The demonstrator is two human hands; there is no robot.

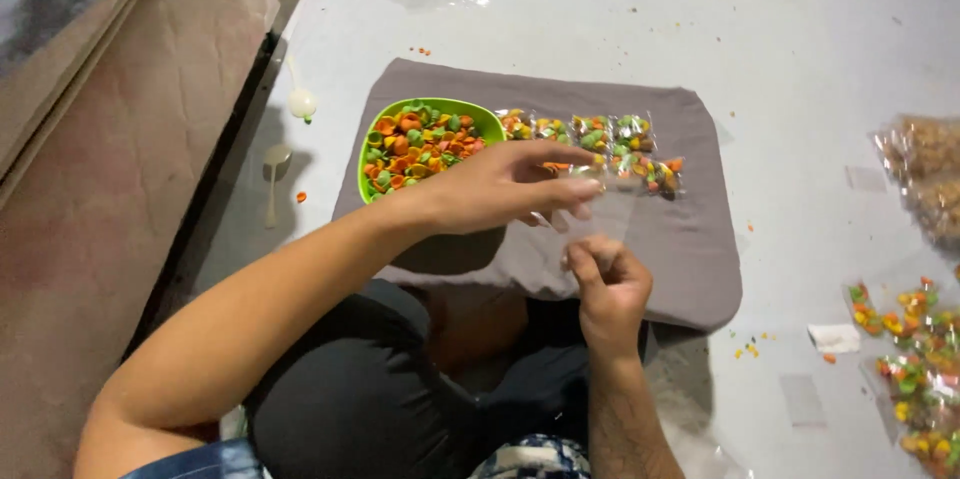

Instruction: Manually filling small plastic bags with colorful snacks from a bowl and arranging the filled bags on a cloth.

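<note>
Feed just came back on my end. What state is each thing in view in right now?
Green bowl: full of coloured snack pieces.
Small packets: filled, lined up on the grey cloth.
Clear bag: empty, held between both hands.
Left hand: gripping the bag's top.
Right hand: pinching its lower edge.
Spoon: lying unused.

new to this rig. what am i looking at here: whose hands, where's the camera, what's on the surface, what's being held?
There is no machine: a seated person works with two bare hands, filmed by one camera worn on the head and looking down.

On the white surface lies a grey cloth. On it stand a green bowl of orange and green snack pieces and a row of small filled clear packets.

The left hand and the right hand together hold a small clear plastic bag, which looks empty. More filled packets lie at the right edge, and a spoon lies left of the cloth.
</note>
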